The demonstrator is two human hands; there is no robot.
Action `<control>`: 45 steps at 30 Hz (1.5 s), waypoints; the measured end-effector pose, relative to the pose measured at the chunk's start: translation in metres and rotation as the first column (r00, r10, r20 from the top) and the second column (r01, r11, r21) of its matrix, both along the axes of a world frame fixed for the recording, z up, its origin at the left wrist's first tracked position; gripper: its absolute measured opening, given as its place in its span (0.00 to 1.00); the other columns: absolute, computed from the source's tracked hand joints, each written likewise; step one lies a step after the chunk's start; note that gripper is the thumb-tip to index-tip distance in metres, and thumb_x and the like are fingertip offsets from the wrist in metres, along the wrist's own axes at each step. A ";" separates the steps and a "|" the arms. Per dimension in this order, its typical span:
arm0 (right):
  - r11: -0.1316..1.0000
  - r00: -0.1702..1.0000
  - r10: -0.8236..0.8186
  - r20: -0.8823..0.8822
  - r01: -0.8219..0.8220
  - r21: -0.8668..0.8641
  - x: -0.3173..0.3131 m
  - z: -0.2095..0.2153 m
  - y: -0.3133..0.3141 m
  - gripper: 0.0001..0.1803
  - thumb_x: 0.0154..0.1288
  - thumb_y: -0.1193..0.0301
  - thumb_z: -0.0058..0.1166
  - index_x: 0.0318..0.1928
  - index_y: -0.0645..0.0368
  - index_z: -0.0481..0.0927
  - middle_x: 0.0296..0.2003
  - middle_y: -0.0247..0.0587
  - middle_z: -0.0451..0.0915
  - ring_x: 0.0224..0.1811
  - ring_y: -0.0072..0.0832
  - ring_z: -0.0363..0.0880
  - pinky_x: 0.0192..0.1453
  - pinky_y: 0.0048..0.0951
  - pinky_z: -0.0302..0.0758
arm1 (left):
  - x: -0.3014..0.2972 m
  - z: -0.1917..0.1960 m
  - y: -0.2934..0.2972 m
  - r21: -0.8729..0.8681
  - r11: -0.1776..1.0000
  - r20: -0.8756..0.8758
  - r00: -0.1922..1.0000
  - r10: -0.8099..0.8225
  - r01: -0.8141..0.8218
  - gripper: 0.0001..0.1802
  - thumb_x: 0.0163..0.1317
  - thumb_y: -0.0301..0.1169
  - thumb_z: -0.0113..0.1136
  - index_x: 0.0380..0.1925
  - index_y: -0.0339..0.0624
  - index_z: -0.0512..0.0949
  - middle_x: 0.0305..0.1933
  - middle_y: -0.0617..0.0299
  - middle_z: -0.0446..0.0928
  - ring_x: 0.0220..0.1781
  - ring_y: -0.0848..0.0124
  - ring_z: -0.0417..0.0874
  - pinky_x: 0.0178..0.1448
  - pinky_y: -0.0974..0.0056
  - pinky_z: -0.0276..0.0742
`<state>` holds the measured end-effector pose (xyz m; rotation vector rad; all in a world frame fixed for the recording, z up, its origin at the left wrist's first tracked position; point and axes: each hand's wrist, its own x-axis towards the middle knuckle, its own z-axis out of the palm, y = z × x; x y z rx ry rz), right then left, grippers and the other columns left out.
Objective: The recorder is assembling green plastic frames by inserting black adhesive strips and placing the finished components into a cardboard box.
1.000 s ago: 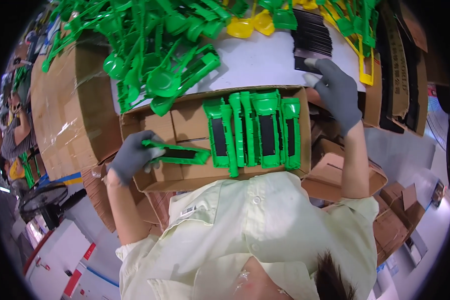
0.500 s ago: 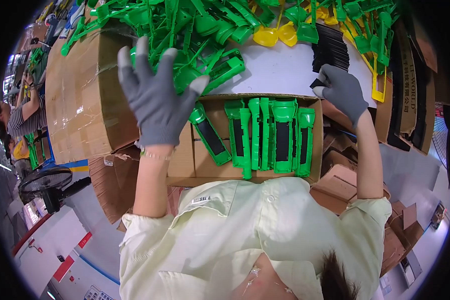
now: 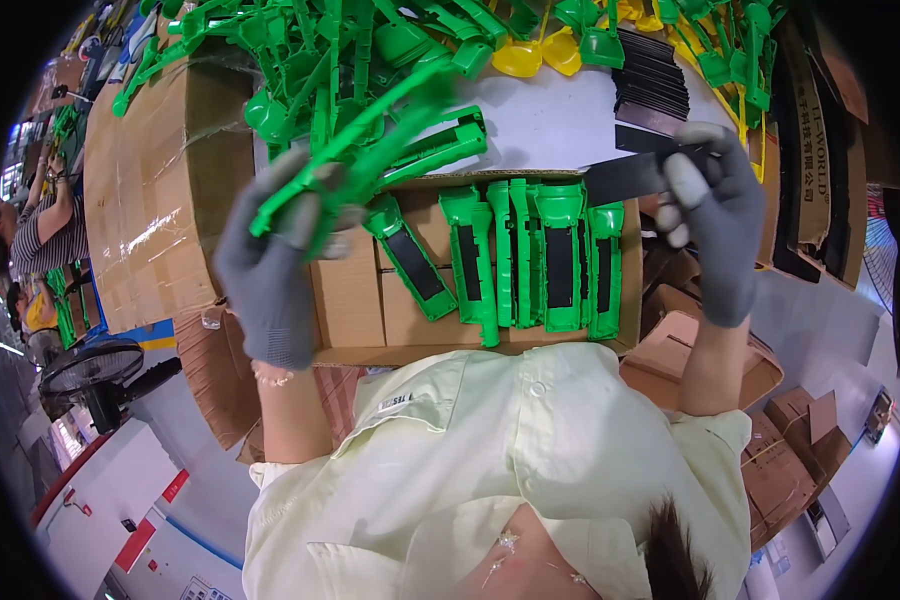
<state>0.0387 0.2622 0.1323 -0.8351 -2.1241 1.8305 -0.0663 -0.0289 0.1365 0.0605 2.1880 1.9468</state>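
Our left hand (image 3: 267, 272), spread and empty a moment ago, has drawn back from the green pile (image 3: 410, 42) with green plastic (image 3: 365, 137), and our right hand (image 3: 722, 225) has pulled away from the stack of black strips (image 3: 652, 85) on the table (image 3: 545, 120). Left fingers curl round the green plastic, too blurred for us to count pieces, above the cardboard box's (image 3: 345, 310) left side. Right fingers pinch one black strip (image 3: 620, 181) near the box's upper-right corner. Inside, green cases (image 3: 560, 205) with black insets (image 3: 562, 275) lie side by side, the leftmost slanting apart.
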 end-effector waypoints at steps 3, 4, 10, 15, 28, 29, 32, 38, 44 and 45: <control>0.967 0.983 0.177 -0.049 -0.183 -0.177 -0.001 0.006 -0.028 0.16 0.62 0.73 0.53 0.50 0.62 0.71 0.27 0.37 0.78 0.21 0.16 0.76 0.18 0.12 0.66 | 0.013 -0.019 0.019 0.298 0.941 0.312 0.916 -0.254 0.159 0.24 0.61 0.29 0.55 0.56 0.31 0.68 0.50 0.43 0.76 0.38 0.63 0.83 0.30 0.74 0.77; 0.948 0.968 0.249 -0.031 -0.251 -0.196 -0.005 0.008 -0.037 0.16 0.63 0.74 0.52 0.51 0.63 0.72 0.29 0.40 0.80 0.22 0.16 0.77 0.21 0.13 0.68 | 0.016 -0.025 0.024 0.392 0.907 0.372 0.875 -0.309 0.153 0.23 0.62 0.28 0.54 0.56 0.31 0.68 0.50 0.44 0.76 0.39 0.62 0.84 0.32 0.72 0.79; 0.915 0.914 0.404 0.041 -0.404 -0.019 -0.007 -0.013 -0.040 0.10 0.63 0.73 0.52 0.44 0.63 0.76 0.21 0.30 0.73 0.19 0.10 0.67 0.21 0.14 0.62 | 0.019 -0.040 0.035 0.553 0.808 0.420 0.770 -0.481 0.202 0.19 0.63 0.26 0.52 0.54 0.29 0.69 0.47 0.46 0.76 0.39 0.60 0.84 0.31 0.70 0.78; 0.893 0.903 0.428 0.041 -0.429 0.136 -0.005 -0.018 -0.036 0.09 0.63 0.74 0.52 0.43 0.64 0.77 0.18 0.26 0.70 0.17 0.09 0.64 0.20 0.14 0.59 | 0.021 -0.043 0.038 0.503 0.840 0.478 0.745 -0.466 0.202 0.18 0.63 0.23 0.52 0.52 0.28 0.70 0.45 0.48 0.77 0.36 0.60 0.84 0.31 0.70 0.80; 0.902 0.929 0.368 0.033 -0.348 -0.257 0.009 -0.020 -0.029 0.07 0.63 0.73 0.52 0.40 0.63 0.75 0.17 0.27 0.69 0.14 0.09 0.62 0.18 0.13 0.58 | 0.024 -0.042 0.057 0.405 0.870 0.406 0.798 -0.446 0.280 0.26 0.58 0.33 0.62 0.53 0.30 0.69 0.44 0.51 0.77 0.34 0.65 0.82 0.31 0.71 0.81; 0.898 0.934 0.358 0.018 -0.339 -0.280 0.010 -0.023 -0.030 0.07 0.63 0.73 0.51 0.40 0.63 0.75 0.17 0.27 0.69 0.14 0.09 0.62 0.18 0.13 0.58 | 0.024 -0.044 0.057 0.405 0.871 0.408 0.797 -0.446 0.280 0.26 0.58 0.33 0.62 0.53 0.30 0.69 0.44 0.51 0.77 0.34 0.65 0.82 0.31 0.71 0.81; 0.897 0.930 0.368 0.017 -0.350 -0.269 0.016 -0.029 -0.024 0.08 0.63 0.70 0.56 0.41 0.59 0.77 0.18 0.26 0.71 0.16 0.09 0.65 0.18 0.14 0.61 | 0.024 -0.045 0.058 0.497 0.821 0.429 0.743 -0.513 0.280 0.26 0.57 0.32 0.62 0.53 0.30 0.69 0.43 0.51 0.77 0.35 0.66 0.83 0.31 0.72 0.81; 0.915 0.917 0.399 -0.018 -0.397 0.075 0.020 -0.030 -0.026 0.06 0.63 0.75 0.51 0.40 0.63 0.75 0.17 0.26 0.68 0.15 0.08 0.63 0.18 0.12 0.58 | 0.026 -0.036 0.065 0.321 0.864 0.383 0.781 -0.493 0.388 0.21 0.59 0.28 0.59 0.51 0.31 0.72 0.44 0.52 0.77 0.34 0.66 0.84 0.32 0.71 0.81; 0.934 0.939 0.345 0.009 -0.342 -0.099 0.023 -0.023 -0.023 0.07 0.65 0.73 0.51 0.41 0.63 0.75 0.18 0.25 0.69 0.15 0.07 0.61 0.19 0.13 0.57 | 0.024 -0.040 0.058 0.387 0.866 0.396 0.791 -0.466 0.316 0.17 0.60 0.25 0.57 0.49 0.30 0.74 0.42 0.52 0.79 0.38 0.64 0.84 0.36 0.67 0.83; 0.935 0.939 0.342 0.010 -0.340 -0.099 0.023 -0.024 -0.022 0.07 0.65 0.73 0.51 0.41 0.63 0.75 0.18 0.25 0.69 0.15 0.07 0.61 0.19 0.13 0.57 | 0.023 -0.044 0.055 0.503 0.828 0.428 0.760 -0.488 0.248 0.17 0.61 0.24 0.55 0.50 0.30 0.73 0.43 0.50 0.78 0.39 0.61 0.84 0.37 0.66 0.84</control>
